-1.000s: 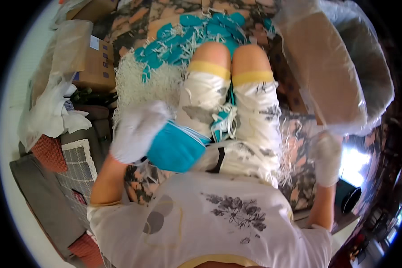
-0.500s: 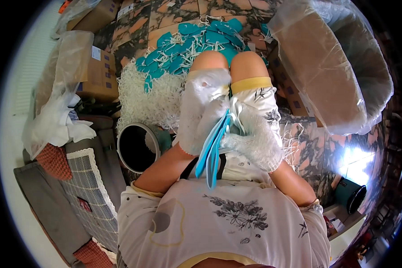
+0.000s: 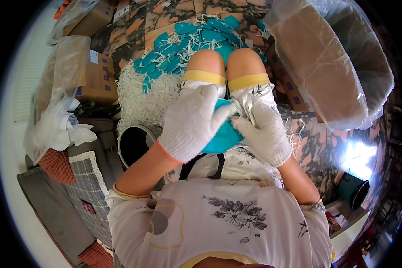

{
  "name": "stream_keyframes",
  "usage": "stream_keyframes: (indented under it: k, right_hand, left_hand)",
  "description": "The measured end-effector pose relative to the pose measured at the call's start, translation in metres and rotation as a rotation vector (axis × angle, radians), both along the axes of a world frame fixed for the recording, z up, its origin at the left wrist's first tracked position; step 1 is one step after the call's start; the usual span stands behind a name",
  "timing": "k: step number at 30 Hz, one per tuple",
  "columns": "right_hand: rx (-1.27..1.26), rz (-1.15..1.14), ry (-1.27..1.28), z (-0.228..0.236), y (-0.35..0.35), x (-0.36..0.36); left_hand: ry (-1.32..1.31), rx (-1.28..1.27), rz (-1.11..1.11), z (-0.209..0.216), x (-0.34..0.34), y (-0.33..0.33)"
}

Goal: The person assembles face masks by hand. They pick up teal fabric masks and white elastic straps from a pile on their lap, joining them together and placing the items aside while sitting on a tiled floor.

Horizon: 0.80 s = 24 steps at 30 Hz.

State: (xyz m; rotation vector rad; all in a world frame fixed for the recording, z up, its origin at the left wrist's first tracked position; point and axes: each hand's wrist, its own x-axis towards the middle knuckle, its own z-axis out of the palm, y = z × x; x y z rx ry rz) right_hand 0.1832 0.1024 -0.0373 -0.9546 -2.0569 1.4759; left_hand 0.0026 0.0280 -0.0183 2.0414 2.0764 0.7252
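From where I stand, the teal piece [image 3: 225,137] lies over the lap [image 3: 250,163], grasped by the gloved left hand [image 3: 190,123], its thumb across the near face. The gloved right hand [image 3: 268,136] is at the other side, fingers bent beside the edge, though I cannot tell whether they pinch it. Beyond the knees [image 3: 245,61] sits a heap of teal pieces [image 3: 219,35], next to a pile of loose white strips [image 3: 140,96]. I'd judge this one piece partway through handling, not yet set down, with nothing showing how many are left
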Motion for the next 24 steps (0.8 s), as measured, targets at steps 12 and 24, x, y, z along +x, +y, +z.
stream_keyframes:
  k: [12,24]
  right_hand:
    - [-0.525,0.139,0.430,0.013,-0.001,0.027]
    - [-0.114,-0.333,-0.097,0.033,0.001,0.090]
  left_hand:
    - [-0.058,-0.030,-0.091,0.000,-0.003,-0.015]
    - [-0.287,-0.051,0.317,0.026,-0.070,-0.043]
